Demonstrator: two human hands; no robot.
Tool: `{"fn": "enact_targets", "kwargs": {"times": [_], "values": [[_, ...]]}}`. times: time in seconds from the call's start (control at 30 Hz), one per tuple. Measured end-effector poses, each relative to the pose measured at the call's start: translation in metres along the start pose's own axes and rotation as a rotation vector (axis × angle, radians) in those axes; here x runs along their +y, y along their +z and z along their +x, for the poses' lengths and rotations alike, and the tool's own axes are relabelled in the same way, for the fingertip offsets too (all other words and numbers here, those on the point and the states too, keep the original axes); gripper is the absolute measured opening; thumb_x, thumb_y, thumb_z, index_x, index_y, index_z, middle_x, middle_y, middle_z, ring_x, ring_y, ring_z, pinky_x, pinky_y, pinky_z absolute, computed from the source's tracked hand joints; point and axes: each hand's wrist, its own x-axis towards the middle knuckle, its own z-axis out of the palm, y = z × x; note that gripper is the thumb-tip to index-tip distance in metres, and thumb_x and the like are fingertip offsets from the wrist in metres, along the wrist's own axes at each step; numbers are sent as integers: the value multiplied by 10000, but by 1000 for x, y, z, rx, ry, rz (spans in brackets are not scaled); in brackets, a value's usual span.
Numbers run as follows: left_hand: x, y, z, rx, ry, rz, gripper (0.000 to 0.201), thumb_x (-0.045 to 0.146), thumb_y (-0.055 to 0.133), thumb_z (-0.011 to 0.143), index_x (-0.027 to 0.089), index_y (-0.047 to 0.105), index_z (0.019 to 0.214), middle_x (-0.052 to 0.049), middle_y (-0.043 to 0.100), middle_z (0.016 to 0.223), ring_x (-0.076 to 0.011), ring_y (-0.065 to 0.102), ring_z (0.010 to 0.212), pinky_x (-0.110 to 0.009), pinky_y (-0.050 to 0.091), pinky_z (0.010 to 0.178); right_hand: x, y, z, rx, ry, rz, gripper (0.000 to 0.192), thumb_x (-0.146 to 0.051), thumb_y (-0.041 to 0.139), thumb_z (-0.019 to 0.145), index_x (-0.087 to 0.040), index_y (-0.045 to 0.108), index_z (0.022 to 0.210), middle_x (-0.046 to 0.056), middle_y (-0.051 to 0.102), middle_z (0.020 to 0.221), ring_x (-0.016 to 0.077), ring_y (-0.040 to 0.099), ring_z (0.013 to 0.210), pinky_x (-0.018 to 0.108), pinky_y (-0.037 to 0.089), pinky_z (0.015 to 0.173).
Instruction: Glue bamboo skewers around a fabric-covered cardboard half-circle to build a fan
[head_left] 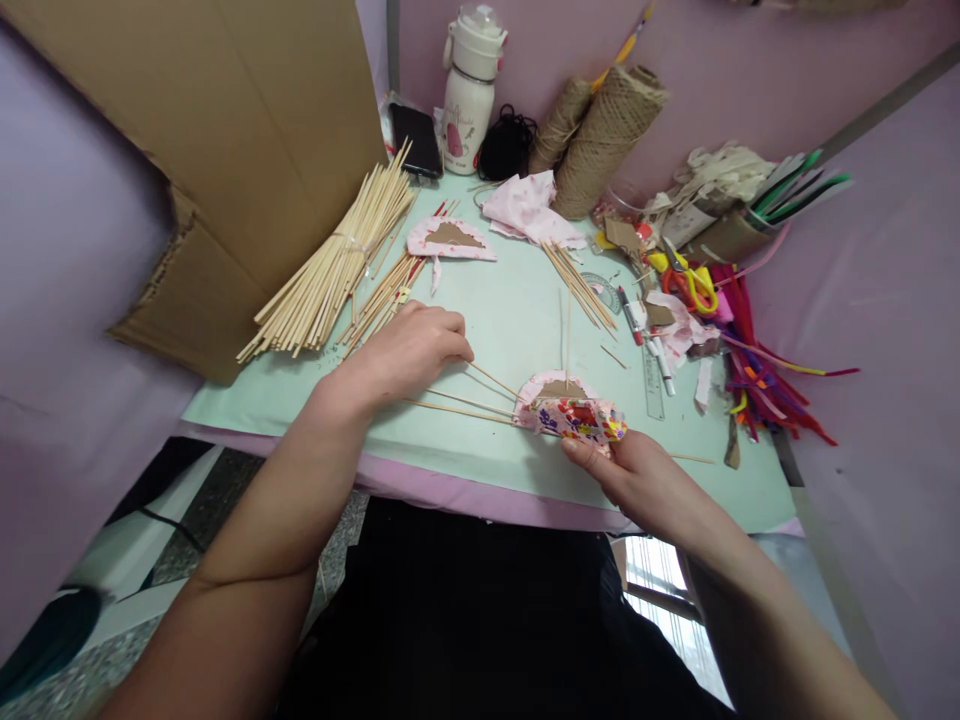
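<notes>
My right hand grips a rounded cardboard piece at its near right side. Pink patterned fabric wraps its edge, and a colourful printed wrapper lies over its front. Thin wooden sticks jut out from it to the left, one points away from me, and another pokes out to the right. My left hand is closed, fingers curled, at the far end of one stick; its fingertips are partly hidden. Beyond it lies a second fabric-edged cardboard piece.
A bundle of wooden sticks lies at left by a large cardboard sheet. At the back are a bottle, a phone and twine rolls. Scissors, a ruler and pipe cleaners are at right.
</notes>
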Motion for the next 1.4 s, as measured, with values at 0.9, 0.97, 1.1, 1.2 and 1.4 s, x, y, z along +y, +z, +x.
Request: {"fn": "enact_targets", "kwargs": {"times": [0.9,0.97,1.1,1.2,1.4], "values": [[8,-6,3,-19,-19,-25,207,225,500,935,197,704,914,-35,681,907,-181,603,886,-326,366,829,6,1,-9,152,34,-59,439,-576,466,895,-197,677,961,85,736,893,266,670,794,341,491,689],[9,-6,4,-28,-8,-24,222,222,484,940,195,693,872,-30,677,886,-173,603,865,-325,366,821,8,3,-11,179,26,10,439,-558,486,894,-192,673,1049,96,741,985,284,681,888,351,504,743],[9,-5,4,-45,7,-32,237,209,469,940,200,684,840,-18,682,872,-159,607,842,-323,363,821,14,7,-13,225,32,92,466,-559,500,887,-181,652,1114,112,725,1113,309,667,1029,372,506,827],[8,-4,5,-67,7,-46,235,202,470,937,203,685,843,-14,690,876,-158,612,849,-327,360,839,18,9,-13,277,58,147,510,-577,502,879,-166,653,1141,120,719,1137,319,656,1062,394,500,867],[9,-4,5,-94,14,-33,273,232,443,950,201,689,836,-21,695,854,-156,607,836,-339,366,862,28,12,-10,390,30,183,528,-560,510,882,-166,645,1208,124,718,1142,324,645,1083,416,498,888]]}}
